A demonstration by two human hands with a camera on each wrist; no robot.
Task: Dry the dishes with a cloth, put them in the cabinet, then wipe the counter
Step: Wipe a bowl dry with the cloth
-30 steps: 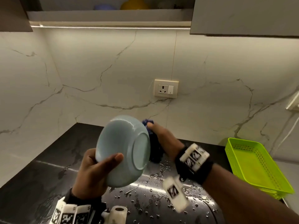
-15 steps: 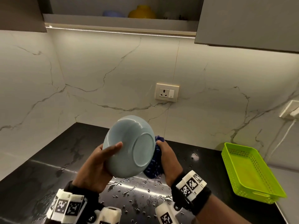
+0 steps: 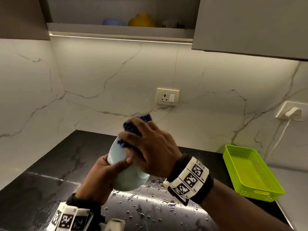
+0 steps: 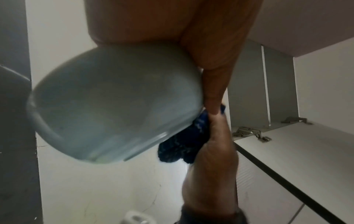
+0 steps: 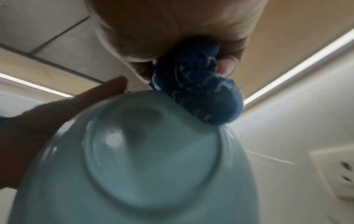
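Note:
A pale blue bowl (image 3: 128, 177) (image 4: 114, 103) (image 5: 145, 159) is held above the wet black counter (image 3: 50, 172), tilted with its base toward me. My left hand (image 3: 103, 174) grips its lower rim, thumb across the outer wall. My right hand (image 3: 150, 147) clutches a bunched dark blue cloth (image 3: 135, 127) (image 4: 184, 144) (image 5: 203, 91) and presses it on the bowl's upper outer side. In the right wrist view the cloth sits just above the bowl's foot ring. The bowl's inside is hidden.
A lime green plastic basket (image 3: 250, 172) stands on the counter at the right. Water drops (image 3: 150, 205) cover the counter in front. An open cabinet shelf (image 3: 120, 29) above holds a yellow dish (image 3: 141, 20) and a blue dish (image 3: 113, 22). Wall sockets (image 3: 167, 97) are behind.
My right hand has moved the cloth from behind the bowl's right side up over its top outer wall. The bowl has turned more edge-on and the view has tilted up.

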